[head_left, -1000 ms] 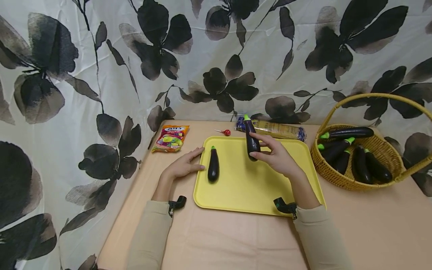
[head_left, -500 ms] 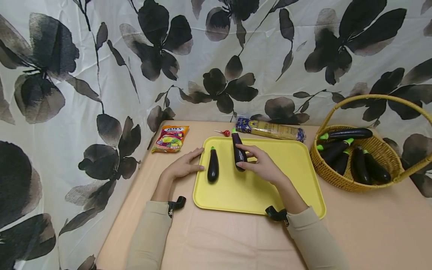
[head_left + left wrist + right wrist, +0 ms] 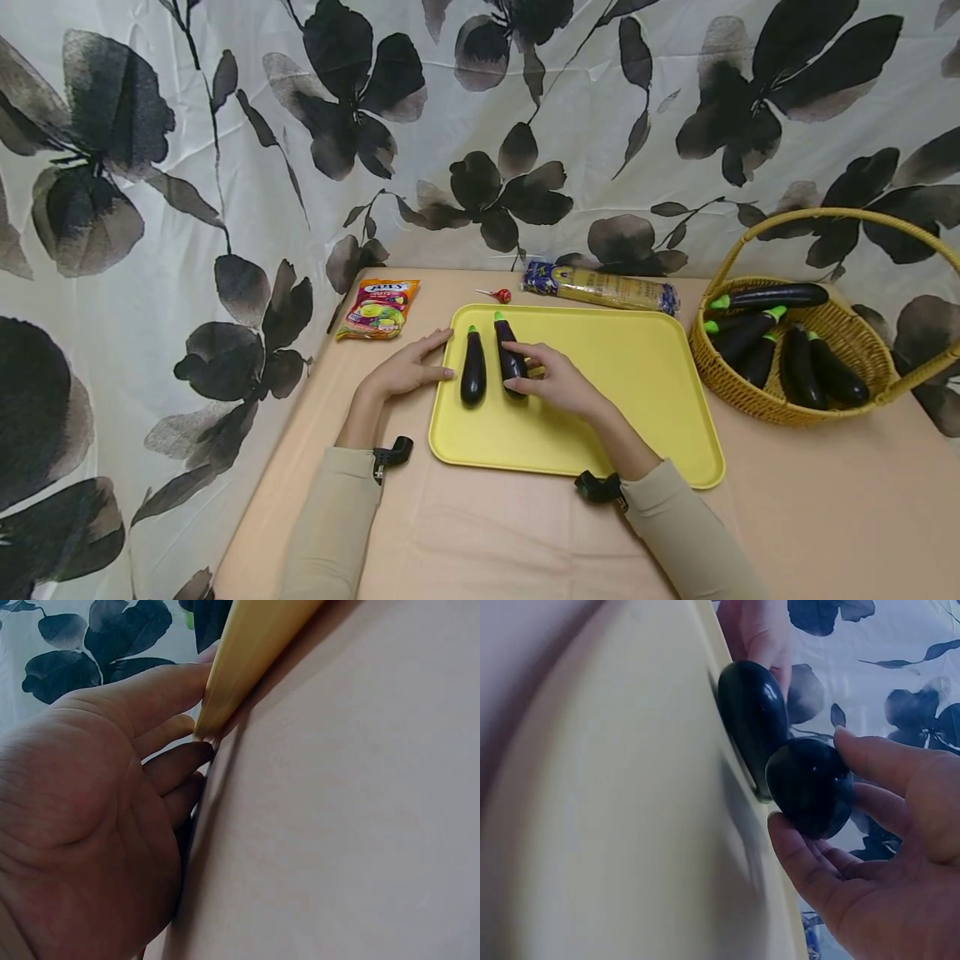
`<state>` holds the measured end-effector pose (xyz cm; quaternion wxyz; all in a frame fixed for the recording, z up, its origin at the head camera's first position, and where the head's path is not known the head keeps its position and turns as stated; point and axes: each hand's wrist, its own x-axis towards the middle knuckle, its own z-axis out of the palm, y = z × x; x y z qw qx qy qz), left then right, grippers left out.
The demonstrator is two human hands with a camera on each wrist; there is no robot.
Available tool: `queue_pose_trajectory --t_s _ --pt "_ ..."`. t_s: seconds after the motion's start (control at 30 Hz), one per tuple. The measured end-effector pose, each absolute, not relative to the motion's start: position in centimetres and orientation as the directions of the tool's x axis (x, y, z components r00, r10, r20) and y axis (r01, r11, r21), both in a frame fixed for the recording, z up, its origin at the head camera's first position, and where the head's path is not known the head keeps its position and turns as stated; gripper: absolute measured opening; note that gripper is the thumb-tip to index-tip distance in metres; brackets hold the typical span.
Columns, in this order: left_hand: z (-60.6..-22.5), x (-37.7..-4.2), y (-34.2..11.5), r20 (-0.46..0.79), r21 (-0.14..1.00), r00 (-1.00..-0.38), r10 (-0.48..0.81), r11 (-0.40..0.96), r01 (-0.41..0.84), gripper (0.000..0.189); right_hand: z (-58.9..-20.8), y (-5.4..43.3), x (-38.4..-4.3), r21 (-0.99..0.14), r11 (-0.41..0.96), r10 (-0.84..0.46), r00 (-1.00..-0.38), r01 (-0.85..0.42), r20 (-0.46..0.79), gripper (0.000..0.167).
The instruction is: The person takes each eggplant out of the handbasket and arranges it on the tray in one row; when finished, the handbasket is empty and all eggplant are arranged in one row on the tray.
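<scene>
My right hand (image 3: 558, 382) pinches a dark purple eggplant (image 3: 512, 365) between thumb and fingers, its green stem end pointing away from me. In the right wrist view the held eggplant (image 3: 810, 787) shows its rounded end, close over the tray. Another eggplant (image 3: 473, 371) lies lengthwise on the left part of the yellow tray (image 3: 615, 400), just left of the held one. My left hand (image 3: 405, 367) rests at the tray's left rim with fingers extended. In the left wrist view the fingertips meet the tray's edge (image 3: 232, 667).
A wicker basket (image 3: 780, 412) with several eggplants stands to the right, its tall handle arching up. Behind the tray lie a pasta packet (image 3: 600, 287) and a red lollipop (image 3: 503, 295). A colourful candy bag (image 3: 378, 308) lies at the back left. A floral curtain (image 3: 480, 125) hangs behind.
My right hand has carried the eggplant left and lower over the tray, from near the pasta packet to beside the lying eggplant. The left hand has stayed in place.
</scene>
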<state>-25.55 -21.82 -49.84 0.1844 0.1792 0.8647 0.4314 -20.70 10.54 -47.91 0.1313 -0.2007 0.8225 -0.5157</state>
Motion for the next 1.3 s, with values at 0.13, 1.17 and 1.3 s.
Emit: queue_pose_trajectory --t_s 0.13,1.17,1.3 --pt "-49.9 -25.6 -21.9 -0.164 0.814 -0.868 0.469 0.561 0.149 0.085 -48.7 10.0 -20.7 -0.900 0.383 -0.506 -0.863 -0.207 -0.017 0.070" --pt "-49.9 -25.5 -21.9 -0.164 0.815 -0.870 0.465 0.560 0.146 0.084 -48.7 9.0 -19.7 -0.849 0.455 -0.535 -0.845 -0.268 -0.020 0.073" --pt "-49.9 -25.5 -21.8 -0.160 0.818 -0.872 0.462 0.557 0.145 0.084 -48.7 9.1 -19.6 -0.849 0.453 -0.540 -0.842 -0.271 -0.019 0.073"
